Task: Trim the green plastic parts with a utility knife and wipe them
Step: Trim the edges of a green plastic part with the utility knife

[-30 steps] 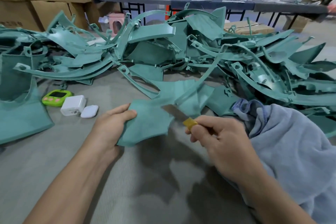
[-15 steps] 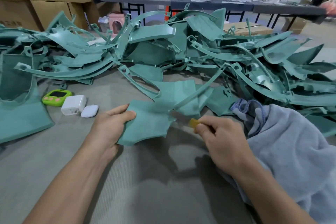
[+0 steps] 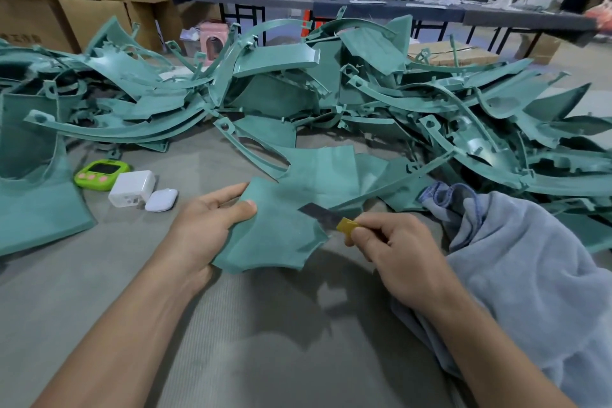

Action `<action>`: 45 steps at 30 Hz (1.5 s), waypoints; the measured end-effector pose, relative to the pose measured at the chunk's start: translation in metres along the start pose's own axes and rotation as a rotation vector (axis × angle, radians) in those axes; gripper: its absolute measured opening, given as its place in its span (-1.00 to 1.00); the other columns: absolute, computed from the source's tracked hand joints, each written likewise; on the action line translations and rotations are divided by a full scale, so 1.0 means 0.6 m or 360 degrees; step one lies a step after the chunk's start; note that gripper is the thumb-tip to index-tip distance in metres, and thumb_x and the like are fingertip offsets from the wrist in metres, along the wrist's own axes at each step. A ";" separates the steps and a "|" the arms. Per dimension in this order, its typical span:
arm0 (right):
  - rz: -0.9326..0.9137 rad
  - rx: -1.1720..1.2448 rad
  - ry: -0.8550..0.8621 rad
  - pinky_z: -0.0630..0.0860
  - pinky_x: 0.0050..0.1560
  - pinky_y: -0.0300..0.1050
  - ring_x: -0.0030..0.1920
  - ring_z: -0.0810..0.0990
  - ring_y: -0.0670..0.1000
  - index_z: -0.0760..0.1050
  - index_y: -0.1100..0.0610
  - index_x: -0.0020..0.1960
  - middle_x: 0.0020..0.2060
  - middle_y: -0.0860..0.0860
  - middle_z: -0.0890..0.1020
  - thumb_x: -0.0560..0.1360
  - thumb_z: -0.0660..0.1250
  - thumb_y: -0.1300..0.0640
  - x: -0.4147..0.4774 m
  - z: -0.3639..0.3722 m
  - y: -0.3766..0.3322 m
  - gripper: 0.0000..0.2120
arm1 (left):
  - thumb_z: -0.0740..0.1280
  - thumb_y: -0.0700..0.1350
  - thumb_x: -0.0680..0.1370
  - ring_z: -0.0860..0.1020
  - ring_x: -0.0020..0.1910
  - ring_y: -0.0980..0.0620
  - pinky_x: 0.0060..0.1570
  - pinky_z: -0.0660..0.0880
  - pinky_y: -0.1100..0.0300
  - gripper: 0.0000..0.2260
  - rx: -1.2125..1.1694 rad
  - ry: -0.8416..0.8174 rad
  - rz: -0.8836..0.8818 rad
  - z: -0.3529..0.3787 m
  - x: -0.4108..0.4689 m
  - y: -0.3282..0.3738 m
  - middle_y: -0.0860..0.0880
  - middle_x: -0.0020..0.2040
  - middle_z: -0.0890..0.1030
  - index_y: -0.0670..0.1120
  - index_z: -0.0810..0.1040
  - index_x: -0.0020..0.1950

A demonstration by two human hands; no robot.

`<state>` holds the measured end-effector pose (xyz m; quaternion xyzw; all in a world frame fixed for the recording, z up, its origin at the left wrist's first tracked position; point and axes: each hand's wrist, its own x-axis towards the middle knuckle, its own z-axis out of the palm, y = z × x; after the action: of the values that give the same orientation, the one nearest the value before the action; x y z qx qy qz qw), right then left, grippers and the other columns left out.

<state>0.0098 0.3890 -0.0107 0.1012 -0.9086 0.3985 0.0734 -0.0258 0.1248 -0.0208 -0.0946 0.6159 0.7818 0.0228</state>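
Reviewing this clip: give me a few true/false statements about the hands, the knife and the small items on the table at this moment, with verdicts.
1. The left hand grips a green plastic part by its left edge. True.
2. The right hand wipes that part with the grey-blue cloth. False: it holds a utility knife, and the cloth lies by the right forearm.
3. The knife's blade is retracted. False: the blade is out and lies against the part's right edge.
4. A green timer, a white charger and a small white case lie left of the left hand. True.
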 end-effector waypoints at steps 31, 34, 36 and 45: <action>0.0157 -0.0294 0.0638 0.30 -0.33 -0.08 -0.39 0.42 0.01 0.38 0.08 -0.33 -0.51 -0.02 0.45 0.61 0.27 0.11 -0.009 -0.016 -0.004 -0.66 | 0.41 -0.31 0.55 0.73 -0.07 -0.14 -0.02 0.62 0.01 -0.75 0.0093 0.0177 0.0027 0.013 0.001 -0.011 -0.12 -0.02 0.75 -0.07 0.67 0.17; 0.0142 -0.0438 0.0425 0.35 -0.25 0.02 -0.35 0.43 0.09 0.32 0.04 -0.35 -0.49 -0.03 0.43 0.64 0.24 0.08 -0.006 -0.007 -0.004 -0.62 | 0.40 -0.31 0.56 0.73 -0.07 -0.14 -0.10 0.65 0.03 -0.73 0.0062 0.0163 0.0026 0.009 0.004 -0.010 -0.13 0.01 0.75 -0.07 0.66 0.21; 0.0356 -0.0486 0.0722 0.30 -0.19 0.02 -0.28 0.46 0.18 0.34 0.03 -0.34 -0.48 -0.03 0.45 0.65 0.21 0.08 0.006 -0.033 0.014 -0.62 | 0.40 -0.31 0.55 0.72 -0.01 -0.18 0.09 0.63 -0.12 -0.72 0.0104 0.0177 0.0037 0.006 0.006 -0.010 -0.13 0.02 0.75 -0.07 0.66 0.22; 0.0304 -0.0790 0.0946 0.05 -0.07 -0.11 -0.42 0.30 -0.02 0.45 0.05 -0.30 -0.53 -0.06 0.44 0.64 0.25 0.15 0.007 -0.050 0.012 -0.68 | 0.41 -0.31 0.55 0.72 0.01 -0.20 0.15 0.59 -0.11 -0.77 0.0136 0.0181 0.0017 0.008 0.006 -0.004 -0.13 0.00 0.75 -0.03 0.70 0.10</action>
<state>0.0057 0.4154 0.0050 -0.1243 -0.9218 0.1837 0.3179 -0.0295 0.1297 -0.0226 -0.1344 0.6495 0.7483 -0.0124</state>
